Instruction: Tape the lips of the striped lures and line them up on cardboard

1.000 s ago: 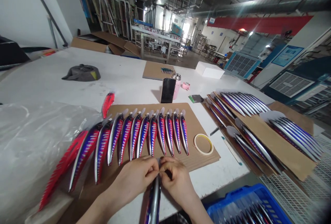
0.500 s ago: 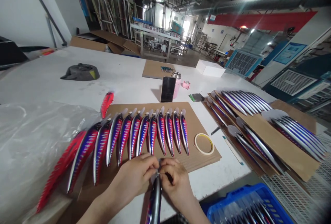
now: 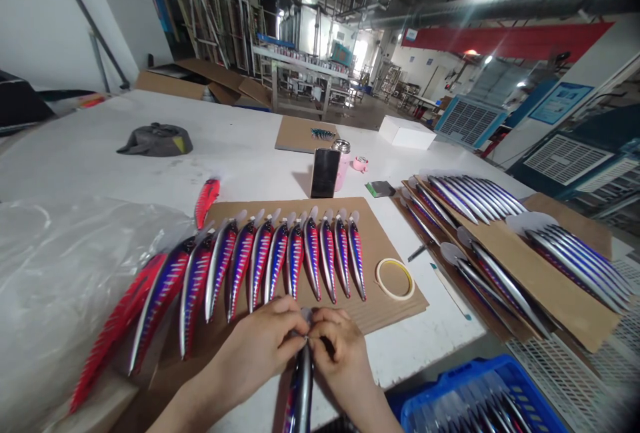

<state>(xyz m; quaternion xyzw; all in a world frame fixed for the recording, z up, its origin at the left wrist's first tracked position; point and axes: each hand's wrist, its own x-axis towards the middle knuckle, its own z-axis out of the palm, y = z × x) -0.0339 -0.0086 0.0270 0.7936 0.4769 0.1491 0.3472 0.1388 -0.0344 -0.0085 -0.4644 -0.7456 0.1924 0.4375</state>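
Silver-purple fishing lure lies at bottom centre of frame, nose pointing up, near edge of white surface. Left hand & right hand both pinch its nose tip. Prob. best: fingertips close together, lure body steady, small moves only.

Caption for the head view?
Left hand and right hand pinch a lure by its tip near a row of lures on cardboard.

One long, glossy fishing lure, silver with blue and red stripes, points away from us at near centre, its far tip pinched between our left hand and right hand.
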